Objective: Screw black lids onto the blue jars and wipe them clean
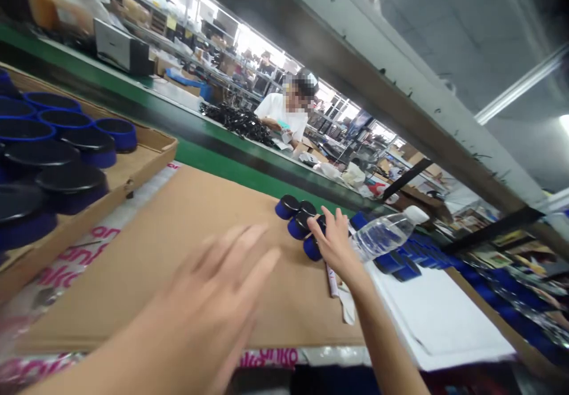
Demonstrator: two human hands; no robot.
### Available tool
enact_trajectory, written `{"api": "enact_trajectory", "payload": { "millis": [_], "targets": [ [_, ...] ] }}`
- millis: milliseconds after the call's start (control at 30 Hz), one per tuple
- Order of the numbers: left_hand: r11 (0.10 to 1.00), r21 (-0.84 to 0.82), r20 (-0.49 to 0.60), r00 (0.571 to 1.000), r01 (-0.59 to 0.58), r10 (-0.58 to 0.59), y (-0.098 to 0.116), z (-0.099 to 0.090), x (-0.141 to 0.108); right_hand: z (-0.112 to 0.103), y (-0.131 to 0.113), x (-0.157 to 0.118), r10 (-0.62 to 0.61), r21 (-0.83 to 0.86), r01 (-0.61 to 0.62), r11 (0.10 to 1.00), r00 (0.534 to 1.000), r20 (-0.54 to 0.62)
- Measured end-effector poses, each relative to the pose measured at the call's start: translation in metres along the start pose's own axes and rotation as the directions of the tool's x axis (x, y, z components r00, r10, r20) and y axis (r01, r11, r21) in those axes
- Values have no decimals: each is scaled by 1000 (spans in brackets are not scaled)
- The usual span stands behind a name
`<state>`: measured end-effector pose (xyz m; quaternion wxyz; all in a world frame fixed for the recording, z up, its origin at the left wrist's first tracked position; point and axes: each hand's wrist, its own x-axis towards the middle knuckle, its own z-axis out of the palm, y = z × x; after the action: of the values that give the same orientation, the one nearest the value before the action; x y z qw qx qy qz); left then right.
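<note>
Left hand [213, 300] over cardboard [178, 223], cluttered shelves [208, 57]

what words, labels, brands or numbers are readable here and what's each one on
"anko", pink, repeated, partly cut off or blurred: on the covering under the cardboard sheet
Too small to read: marks on the slim pale tube

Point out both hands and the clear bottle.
Left hand [212, 288], head view: back of the hand
Right hand [336, 242], head view: back of the hand
Clear bottle [380, 237], head view: body
</note>
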<state>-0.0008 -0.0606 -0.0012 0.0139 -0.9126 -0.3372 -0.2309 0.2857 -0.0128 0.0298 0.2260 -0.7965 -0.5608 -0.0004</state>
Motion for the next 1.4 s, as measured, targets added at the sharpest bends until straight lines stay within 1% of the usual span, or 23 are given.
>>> {"api": "enact_trajectory", "payload": {
  "millis": [33,67,100,167,200,233,300,367,400,467,533,633,767,867,933,1000,1067,1133,1233,1300,1333,1367,1400],
  "targets": [
    [999,35,151,988,-30,24,4,-6,32,4,-3,14,69,-16,-70,997,997,-26],
    [997,63,283,958,-52,32,5,-7,67,8,-5,26,147,-29,-149,988,987,-58],
    [994,83,370,929,-65,30,5,-4,102,10,-6,37,226,-39,-230,972,970,-89],
    [994,88,383,923,-67,29,-1,15,166,14,-5,54,374,-56,-384,921,917,-135],
    [994,82,377,926,-71,35,-5,28,192,15,-4,60,435,-66,-447,892,889,-144],
    [995,63,372,927,-83,53,-8,42,212,16,-2,66,484,-78,-498,864,863,-143],
    [993,9,374,922,-114,102,-13,67,237,18,2,73,551,-113,-564,818,825,-125],
    [989,-41,385,911,-145,150,-15,84,246,20,4,77,581,-159,-590,791,807,-107],
    [987,-56,386,908,-153,162,-14,89,246,21,5,77,578,-183,-586,789,810,-101],
    [989,-56,372,916,-140,151,-13,94,242,23,2,76,539,-230,-544,807,837,-92],
    [994,-39,345,933,-99,107,-12,94,235,25,-3,73,469,-271,-470,840,880,-76],
    [1000,-9,313,949,-23,24,-15,88,218,27,-17,65,346,-319,-339,885,937,-37],
    [997,26,276,958,75,-80,-24,70,179,32,-44,48,167,-341,-139,930,985,51],
    [984,78,246,954,159,-174,-32,53,139,38,-72,30,19,-313,27,949,990,141],
    [966,127,229,941,225,-250,-37,41,111,42,-90,17,-86,-281,141,949,976,201],
    [945,173,219,925,277,-311,-43,30,85,44,-105,4,-200,-241,263,934,945,258],
    [935,204,230,914,291,-335,-49,20,64,43,-112,-4,-320,-192,391,900,893,317],
    [940,215,267,910,266,-319,-55,11,49,37,-110,-5,-422,-139,500,855,826,374],
    [952,207,329,900,225,-285,-63,-1,41,27,-97,5,-515,-75,608,790,725,458],
    [950,207,350,889,233,-295,-67,-5,44,20,-88,15,-535,-64,645,762,681,499],
    [946,210,356,882,246,-309,-69,-6,47,18,-85,21,-534,-72,653,754,673,513],
    [941,214,361,874,263,-326,-71,-7,50,16,-83,26,-524,-91,652,753,677,518],
    [934,220,366,864,281,-346,-74,-6,54,16,-81,30,-507,-119,643,757,692,514]
  ]
}}
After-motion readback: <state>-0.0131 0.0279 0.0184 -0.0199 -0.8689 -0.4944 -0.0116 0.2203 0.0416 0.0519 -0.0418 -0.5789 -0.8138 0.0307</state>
